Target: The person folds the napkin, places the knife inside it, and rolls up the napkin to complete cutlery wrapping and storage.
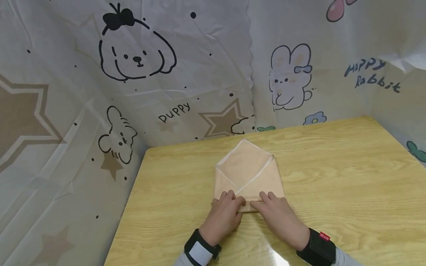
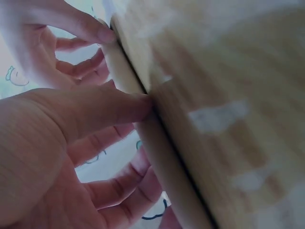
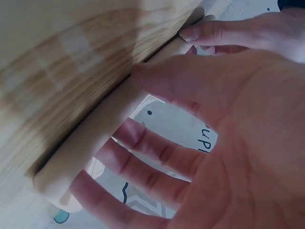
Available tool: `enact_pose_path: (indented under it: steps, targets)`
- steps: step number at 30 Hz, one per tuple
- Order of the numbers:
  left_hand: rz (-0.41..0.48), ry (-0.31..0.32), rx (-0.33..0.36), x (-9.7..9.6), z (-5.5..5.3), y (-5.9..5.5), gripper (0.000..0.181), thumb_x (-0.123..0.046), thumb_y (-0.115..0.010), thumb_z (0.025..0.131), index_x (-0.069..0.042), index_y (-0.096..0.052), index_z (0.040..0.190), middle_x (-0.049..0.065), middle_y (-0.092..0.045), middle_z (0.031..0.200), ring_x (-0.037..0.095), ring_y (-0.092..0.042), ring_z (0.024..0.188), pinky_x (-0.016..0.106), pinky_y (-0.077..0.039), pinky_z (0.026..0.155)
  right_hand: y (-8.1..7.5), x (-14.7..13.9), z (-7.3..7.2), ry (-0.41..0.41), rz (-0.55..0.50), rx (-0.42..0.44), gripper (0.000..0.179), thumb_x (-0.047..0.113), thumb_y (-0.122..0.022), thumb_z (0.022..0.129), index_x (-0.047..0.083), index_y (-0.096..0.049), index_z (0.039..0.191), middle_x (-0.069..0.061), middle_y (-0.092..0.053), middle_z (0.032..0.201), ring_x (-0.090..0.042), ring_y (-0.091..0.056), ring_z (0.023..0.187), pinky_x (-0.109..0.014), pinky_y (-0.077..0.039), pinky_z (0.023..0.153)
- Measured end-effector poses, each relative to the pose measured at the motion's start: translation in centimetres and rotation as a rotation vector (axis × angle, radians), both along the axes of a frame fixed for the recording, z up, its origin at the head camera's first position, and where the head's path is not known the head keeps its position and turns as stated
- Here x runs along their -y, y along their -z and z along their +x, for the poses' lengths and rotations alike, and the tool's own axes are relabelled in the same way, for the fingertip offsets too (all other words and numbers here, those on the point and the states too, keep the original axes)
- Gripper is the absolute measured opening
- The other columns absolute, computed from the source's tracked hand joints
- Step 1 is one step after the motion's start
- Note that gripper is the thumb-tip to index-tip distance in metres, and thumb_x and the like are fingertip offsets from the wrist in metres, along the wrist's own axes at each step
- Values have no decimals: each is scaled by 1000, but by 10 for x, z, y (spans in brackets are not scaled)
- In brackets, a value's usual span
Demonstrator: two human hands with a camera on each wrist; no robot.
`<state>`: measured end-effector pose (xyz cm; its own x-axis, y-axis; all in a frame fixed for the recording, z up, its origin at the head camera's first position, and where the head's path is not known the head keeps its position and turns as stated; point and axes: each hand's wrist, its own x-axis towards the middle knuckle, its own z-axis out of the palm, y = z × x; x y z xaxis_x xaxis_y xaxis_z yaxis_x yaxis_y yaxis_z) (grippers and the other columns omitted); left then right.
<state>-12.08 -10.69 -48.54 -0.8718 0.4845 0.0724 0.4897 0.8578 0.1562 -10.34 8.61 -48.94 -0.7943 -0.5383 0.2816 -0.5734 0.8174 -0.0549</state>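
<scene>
A peach cloth [image 1: 247, 164] with thin white edging lies folded on the table, its far end coming to a point like an envelope flap. Along the near edge the cloth forms a thick rolled fold. My left hand [image 1: 223, 213] grips the left part of this fold, thumb on the near side and fingers over the top. The right hand [image 1: 279, 216] holds the fold just to the right in the same way. In the left wrist view the rolled edge [image 2: 164, 157] passes between thumb and fingers. The right wrist view shows the fold's rounded end [image 3: 52, 181] beyond the fingers.
The wood-grain table [image 1: 332, 177] reaches beyond the cloth on both sides. Behind and to the left hangs a pale sheet [image 1: 213, 74] printed with cartoon animals and stars. Black bands [image 1: 316, 246] wrap both wrists.
</scene>
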Motion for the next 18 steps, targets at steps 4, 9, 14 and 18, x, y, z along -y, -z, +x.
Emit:
enact_pose_path:
  steps: [4, 9, 14, 18]
  targets:
    - [11, 2, 29, -6, -7, -6, 17, -14, -76, 75, -16, -73, 92, -2, -57, 79, 15, -51, 75, 31, -42, 54, 0, 3, -4, 32, 48, 0, 32, -2, -71, 74, 18, -65, 98, -5, -54, 84, -21, -48, 68, -33, -43, 43]
    - [26, 20, 70, -10, -11, -10, 14, -9, -78, 71, -11, -73, 84, -2, -59, 77, 12, -52, 70, 26, -45, 56, 0, 3, -6, 45, 65, -9, 24, -5, -73, 71, 8, -61, 88, -5, -52, 77, -21, -49, 64, -33, -44, 41]
    - [17, 46, 40, -10, -9, -12, 9, -5, -75, 74, -10, -74, 80, -2, -60, 74, 12, -55, 68, 25, -47, 54, -2, 2, -8, 25, 57, 6, 22, -7, -74, 71, 5, -61, 84, -5, -52, 73, -20, -48, 60, -32, -44, 40]
    - [8, 59, 15, -9, -8, -13, 7, -6, -72, 78, -12, -75, 81, -2, -59, 74, 13, -55, 67, 25, -46, 51, -5, 1, -10, 19, 36, 29, 22, -7, -75, 71, 6, -63, 83, -5, -52, 73, -18, -46, 59, -31, -44, 40]
